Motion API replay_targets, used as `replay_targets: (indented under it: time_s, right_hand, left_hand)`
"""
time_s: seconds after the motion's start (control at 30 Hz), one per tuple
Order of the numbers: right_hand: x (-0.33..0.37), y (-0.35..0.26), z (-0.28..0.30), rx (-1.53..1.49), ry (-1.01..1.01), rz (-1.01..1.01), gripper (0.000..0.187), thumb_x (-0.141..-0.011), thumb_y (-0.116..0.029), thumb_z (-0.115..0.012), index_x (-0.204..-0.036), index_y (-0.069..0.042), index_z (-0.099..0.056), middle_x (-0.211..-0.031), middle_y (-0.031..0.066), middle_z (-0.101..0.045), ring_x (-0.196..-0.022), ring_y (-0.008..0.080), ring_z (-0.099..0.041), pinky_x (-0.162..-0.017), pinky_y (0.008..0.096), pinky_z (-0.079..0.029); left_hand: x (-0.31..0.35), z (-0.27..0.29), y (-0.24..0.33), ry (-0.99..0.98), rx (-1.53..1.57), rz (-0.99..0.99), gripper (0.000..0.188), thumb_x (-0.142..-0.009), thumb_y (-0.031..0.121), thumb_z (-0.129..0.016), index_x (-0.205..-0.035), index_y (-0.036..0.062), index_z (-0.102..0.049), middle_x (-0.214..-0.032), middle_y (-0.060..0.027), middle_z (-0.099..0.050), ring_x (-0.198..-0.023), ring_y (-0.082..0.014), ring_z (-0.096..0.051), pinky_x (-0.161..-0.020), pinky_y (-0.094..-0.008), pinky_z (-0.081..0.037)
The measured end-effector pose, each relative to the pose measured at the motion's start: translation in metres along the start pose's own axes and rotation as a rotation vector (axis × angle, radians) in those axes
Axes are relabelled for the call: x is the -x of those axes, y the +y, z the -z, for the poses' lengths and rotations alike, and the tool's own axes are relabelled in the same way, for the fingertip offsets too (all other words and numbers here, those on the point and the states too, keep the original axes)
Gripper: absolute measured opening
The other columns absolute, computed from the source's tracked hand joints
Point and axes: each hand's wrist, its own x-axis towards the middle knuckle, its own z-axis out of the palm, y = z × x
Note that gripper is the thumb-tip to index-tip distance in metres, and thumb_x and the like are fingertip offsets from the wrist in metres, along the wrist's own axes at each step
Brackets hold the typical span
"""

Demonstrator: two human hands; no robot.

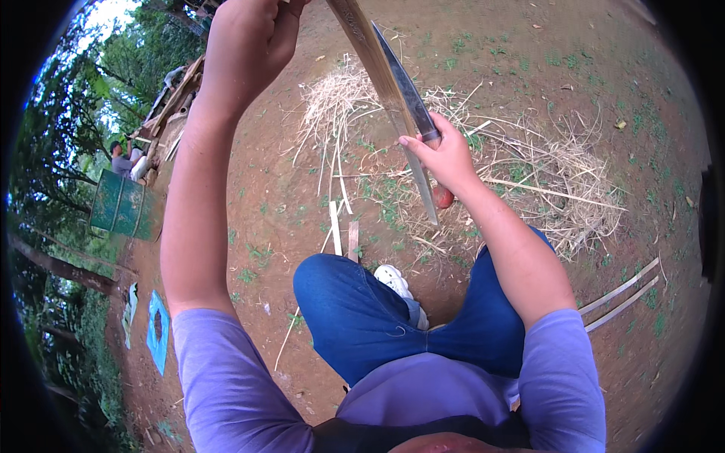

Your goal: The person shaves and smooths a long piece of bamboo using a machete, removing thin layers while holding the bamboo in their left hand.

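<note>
Above shavings, the right hand clamps knife and strip; slippage could cut its thumb. Left hand curled, hold unclear.

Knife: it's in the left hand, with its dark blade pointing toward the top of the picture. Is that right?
No, the hand is wrong: the head view shows the knife in the right hand, with its dark blade pointing toward the top of the picture.

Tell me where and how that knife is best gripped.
Probably by its handle, coming from the wearer's side: the dark blade tapers and points away from the wearer, leaving the handle nearer. The right hand grips it there.
</note>
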Motion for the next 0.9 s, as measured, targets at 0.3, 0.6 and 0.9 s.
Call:
replay_targets:
  time_s: [0.3,0.6,0.9]
  right_hand:
    - [0.004,-0.008,0.009,-0.061,0.018,-0.059,0.056,-0.085,-0.031,-0.084,-0.128,-0.004,-0.061,-0.085,-0.0013,-0.068,-0.073,0.0070,-0.064,-0.061,0.0248,-0.054]
    - [0.001,-0.006,0.014,-0.085,0.007,-0.119,0.050,-0.085,-0.030,-0.085,-0.121,-0.004,-0.063,-0.082,-0.0013,-0.066,-0.066,0.0053,-0.061,-0.052,0.0238,-0.052]
    - [0.017,-0.020,-0.008,-0.068,-0.106,-0.157,0.045,-0.085,-0.028,-0.084,-0.116,-0.001,-0.066,-0.078,0.0004,-0.066,-0.056,0.0058,-0.059,-0.050,0.0229,-0.050]
  left_hand:
    - [0.000,0.021,-0.058,0.765,0.568,0.755,0.019,-0.108,0.024,-0.053,-0.113,0.0073,-0.045,-0.115,-0.0150,-0.068,-0.080,-0.0177,-0.072,-0.069,-0.0279,-0.059]
    - [0.116,-0.036,-0.081,-0.254,-0.054,0.620,0.055,-0.098,0.040,-0.068,-0.141,0.0082,-0.056,-0.135,-0.0107,-0.064,-0.118,-0.0201,-0.065,-0.096,-0.0342,-0.053]
    - [0.128,-0.118,-0.009,0.197,0.741,0.583,0.040,-0.105,0.035,-0.059,-0.124,0.0002,-0.061,-0.104,-0.0131,-0.072,-0.086,-0.0167,-0.069,-0.079,-0.0307,-0.055]
